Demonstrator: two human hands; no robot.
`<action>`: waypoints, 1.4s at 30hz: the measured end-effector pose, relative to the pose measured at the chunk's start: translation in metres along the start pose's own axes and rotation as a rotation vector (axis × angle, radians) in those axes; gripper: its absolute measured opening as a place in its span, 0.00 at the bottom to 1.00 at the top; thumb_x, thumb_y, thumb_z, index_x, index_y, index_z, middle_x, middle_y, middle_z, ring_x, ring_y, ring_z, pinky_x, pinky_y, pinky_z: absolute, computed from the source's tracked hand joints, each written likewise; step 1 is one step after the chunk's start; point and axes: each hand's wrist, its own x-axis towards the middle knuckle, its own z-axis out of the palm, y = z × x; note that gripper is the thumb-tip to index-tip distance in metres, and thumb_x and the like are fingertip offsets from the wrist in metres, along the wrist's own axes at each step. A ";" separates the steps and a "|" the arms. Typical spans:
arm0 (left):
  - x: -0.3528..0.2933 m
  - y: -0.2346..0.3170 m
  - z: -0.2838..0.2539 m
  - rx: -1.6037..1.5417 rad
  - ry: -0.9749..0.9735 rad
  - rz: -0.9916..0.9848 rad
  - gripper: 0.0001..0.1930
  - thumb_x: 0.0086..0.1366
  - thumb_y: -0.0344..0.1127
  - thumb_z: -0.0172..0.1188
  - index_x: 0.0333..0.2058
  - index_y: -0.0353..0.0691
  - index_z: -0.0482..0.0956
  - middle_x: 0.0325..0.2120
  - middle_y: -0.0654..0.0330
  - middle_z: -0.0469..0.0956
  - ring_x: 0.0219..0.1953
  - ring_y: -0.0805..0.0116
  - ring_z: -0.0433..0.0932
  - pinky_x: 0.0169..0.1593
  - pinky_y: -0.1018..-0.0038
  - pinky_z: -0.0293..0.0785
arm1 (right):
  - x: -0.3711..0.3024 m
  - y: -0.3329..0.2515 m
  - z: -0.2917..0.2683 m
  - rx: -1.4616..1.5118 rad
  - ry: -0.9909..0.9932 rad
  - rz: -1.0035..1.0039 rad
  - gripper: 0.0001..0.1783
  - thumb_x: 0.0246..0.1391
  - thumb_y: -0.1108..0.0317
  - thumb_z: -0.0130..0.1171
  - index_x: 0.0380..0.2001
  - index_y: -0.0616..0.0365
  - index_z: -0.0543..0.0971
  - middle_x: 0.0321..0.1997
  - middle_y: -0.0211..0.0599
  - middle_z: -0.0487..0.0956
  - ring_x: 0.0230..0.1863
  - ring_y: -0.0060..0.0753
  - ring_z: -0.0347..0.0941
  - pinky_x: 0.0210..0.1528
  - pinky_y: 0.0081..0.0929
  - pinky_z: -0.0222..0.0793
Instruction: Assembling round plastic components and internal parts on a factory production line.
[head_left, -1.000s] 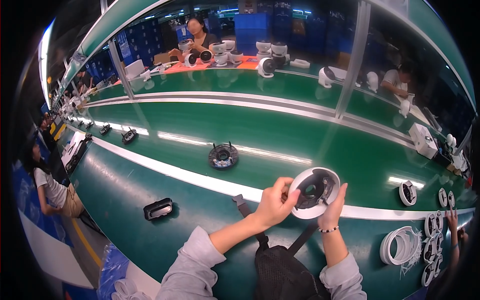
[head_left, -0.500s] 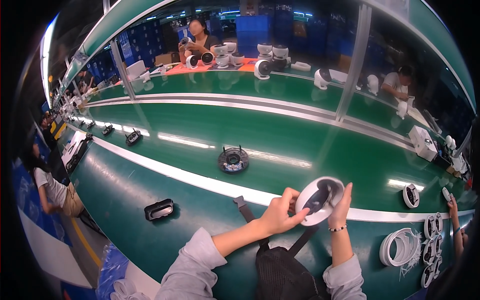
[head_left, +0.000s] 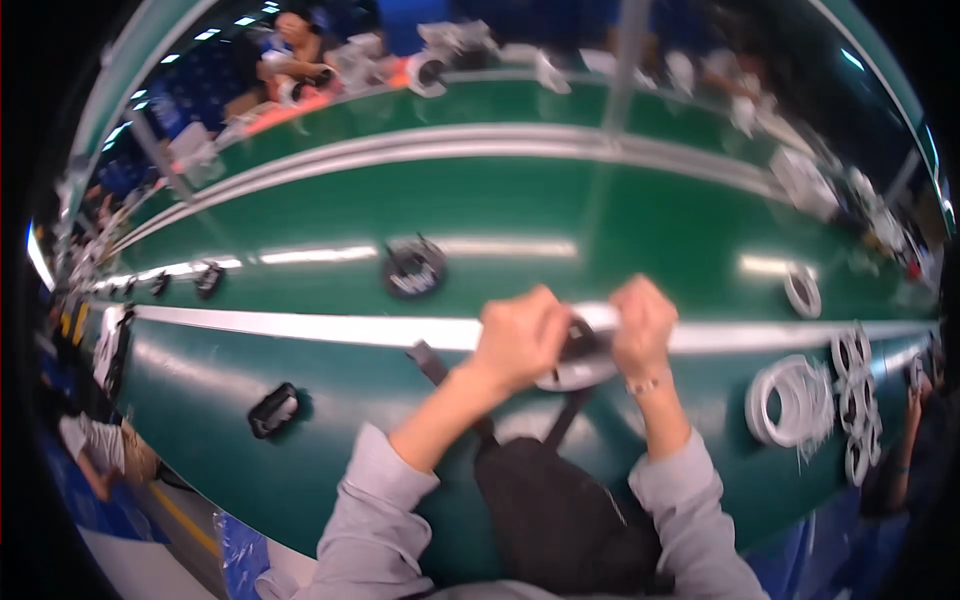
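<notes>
Between my hands is a white round housing (head_left: 582, 376) with a dark inside, above the near edge strip of the green conveyor. My left hand (head_left: 520, 338) is closed on its left side, fingers curled. My right hand (head_left: 643, 328) is closed in a fist-like grip at the right edge. Motion blur smears both hands, and they hide much of the rim. Just below lies a black bag (head_left: 560, 515) with straps, against my body. Beyond my left hand, a black round part (head_left: 413, 268) with upright prongs sits on the conveyor (head_left: 500, 200).
A black oblong case (head_left: 274, 410) lies on the near table at left. White rings (head_left: 770, 402) and a column of white-and-black housings (head_left: 853, 400) stand at right. Another white housing (head_left: 802, 292) is on the conveyor. A co-worker's hand (head_left: 914, 400) shows at far right.
The housing has tipped and dropped a little to the left. Both hands have shifted their hold to closed grips at its sides. The whole view has turned.
</notes>
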 end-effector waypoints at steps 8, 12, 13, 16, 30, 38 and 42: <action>-0.005 -0.011 0.007 -0.019 -0.017 0.098 0.07 0.54 0.30 0.47 0.21 0.34 0.70 0.12 0.54 0.68 0.14 0.58 0.69 0.19 0.70 0.64 | -0.003 0.009 -0.006 0.061 0.070 -0.072 0.17 0.48 0.69 0.37 0.11 0.63 0.68 0.11 0.39 0.61 0.13 0.34 0.56 0.15 0.26 0.50; -0.007 -0.011 0.007 -0.080 0.054 0.247 0.10 0.52 0.36 0.52 0.24 0.33 0.71 0.13 0.56 0.69 0.14 0.63 0.69 0.19 0.74 0.65 | -0.007 0.014 -0.005 0.076 0.119 -0.068 0.18 0.49 0.67 0.36 0.11 0.62 0.68 0.11 0.38 0.62 0.13 0.33 0.56 0.15 0.26 0.50; -0.007 -0.009 0.008 -0.067 0.069 0.287 0.12 0.51 0.38 0.54 0.25 0.32 0.71 0.14 0.56 0.69 0.14 0.64 0.70 0.20 0.75 0.66 | -0.007 0.015 -0.007 0.075 0.134 -0.070 0.18 0.49 0.67 0.36 0.11 0.62 0.69 0.11 0.38 0.62 0.13 0.33 0.57 0.15 0.26 0.51; -0.010 -0.012 0.018 -0.032 0.051 0.241 0.13 0.49 0.39 0.57 0.26 0.33 0.71 0.15 0.56 0.70 0.14 0.65 0.70 0.20 0.76 0.66 | -0.007 0.023 -0.016 0.009 0.146 -0.064 0.20 0.51 0.66 0.34 0.12 0.62 0.69 0.12 0.39 0.63 0.13 0.33 0.59 0.16 0.26 0.53; 0.039 -0.139 0.106 -0.192 -0.152 -0.794 0.26 0.61 0.52 0.42 0.27 0.28 0.72 0.17 0.59 0.70 0.17 0.72 0.70 0.17 0.77 0.68 | -0.071 0.038 -0.243 -1.111 0.251 0.288 0.10 0.37 0.64 0.61 0.21 0.59 0.75 0.24 0.40 0.74 0.28 0.40 0.71 0.32 0.32 0.65; 0.041 -0.103 0.090 0.231 -0.243 -0.434 0.22 0.58 0.51 0.47 0.37 0.35 0.75 0.26 0.56 0.75 0.26 0.69 0.75 0.33 0.74 0.70 | -0.106 0.037 -0.314 -1.417 0.034 0.912 0.13 0.38 0.60 0.54 0.18 0.61 0.77 0.21 0.49 0.75 0.25 0.48 0.72 0.29 0.40 0.67; 0.038 -0.165 -0.017 0.415 -0.071 -0.273 0.21 0.60 0.41 0.48 0.49 0.35 0.65 0.39 0.47 0.72 0.41 0.58 0.72 0.44 0.72 0.65 | -0.067 0.046 -0.275 -1.280 0.276 0.688 0.15 0.37 0.58 0.53 0.12 0.59 0.75 0.14 0.48 0.71 0.19 0.49 0.70 0.23 0.39 0.65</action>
